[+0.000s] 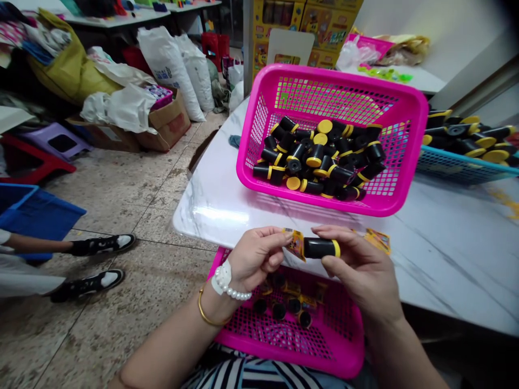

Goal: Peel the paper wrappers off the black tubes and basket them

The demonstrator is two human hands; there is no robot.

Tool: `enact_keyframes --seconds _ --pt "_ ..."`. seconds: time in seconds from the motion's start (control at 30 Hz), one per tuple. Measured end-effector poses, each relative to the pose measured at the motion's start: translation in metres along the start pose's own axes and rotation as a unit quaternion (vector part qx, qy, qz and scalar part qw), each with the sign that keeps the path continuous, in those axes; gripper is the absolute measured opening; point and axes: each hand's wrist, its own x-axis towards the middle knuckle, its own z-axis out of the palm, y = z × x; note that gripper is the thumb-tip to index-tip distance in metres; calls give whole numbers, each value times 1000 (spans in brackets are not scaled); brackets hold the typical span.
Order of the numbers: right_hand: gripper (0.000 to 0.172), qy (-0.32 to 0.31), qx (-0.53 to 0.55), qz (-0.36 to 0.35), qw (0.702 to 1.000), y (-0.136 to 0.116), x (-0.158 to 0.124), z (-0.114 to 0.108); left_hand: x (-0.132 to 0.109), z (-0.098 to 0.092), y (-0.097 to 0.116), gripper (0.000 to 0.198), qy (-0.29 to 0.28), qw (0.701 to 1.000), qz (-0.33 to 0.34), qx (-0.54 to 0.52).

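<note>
Between thumb and fingers, my left hand (pixel 259 254) pinches a small yellow printed label (pixel 297 246). Its edge meets the end of a small black cylindrical container (pixel 319 248) with a yellow cap. My right hand (pixel 360 265) grips this container around its capped end, holding it level. Both hands are above a lower pink basket (pixel 292 337), where several black containers with yellow labels (pixel 294 305) lie. Beyond the hands, an upper pink basket (pixel 324 208) on the table holds many black containers with yellow caps (pixel 320 154).
More yellow labels (pixel 378 240) lie on the white marbled table (pixel 438 259) beside my right hand. A blue basket (pixel 458 165) of black containers stands at the right. White sacks (pixel 166 70), cardboard boxes (pixel 166 124) and a person's shoes (pixel 101 246) are on the left floor.
</note>
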Motion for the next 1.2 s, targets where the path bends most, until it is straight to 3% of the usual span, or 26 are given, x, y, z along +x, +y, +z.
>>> enact_keyframes --seconds 0.1,0.17,0.3,0.4,0.5,0.67,0.87,1.07,1.2 --pt "28 68 -72 -8 995 -1 -4 -2 0 2 0 16 -3 1000 -1 -9" --pt "28 99 -54 6 994 -4 -7 -6 1 4 -1 15 13 1000 2 -8" --pt "23 48 33 17 998 -15 -6 -8 3 9 -2 13 17 1000 3 -8" --pt "20 13 19 64 998 -20 0 -4 5 11 -3 13 -10 999 -4 -37" --pt "17 18 -11 101 995 -22 2 -1 7 10 -4 14 -39 997 -18 -60" --pt "25 39 -167 34 985 -21 -4 -1 10 9 -8 17 -25 1000 4 -13" --pt "27 32 -226 -59 972 -6 -6 -1 2 6 -9 25 12 991 75 106" --pt "31 15 -35 -125 991 4 -5 4 -4 7 -11 32 16 989 71 127" --pt "33 1 19 -133 991 1 -5 3 -9 8 -9 53 56 975 155 150"
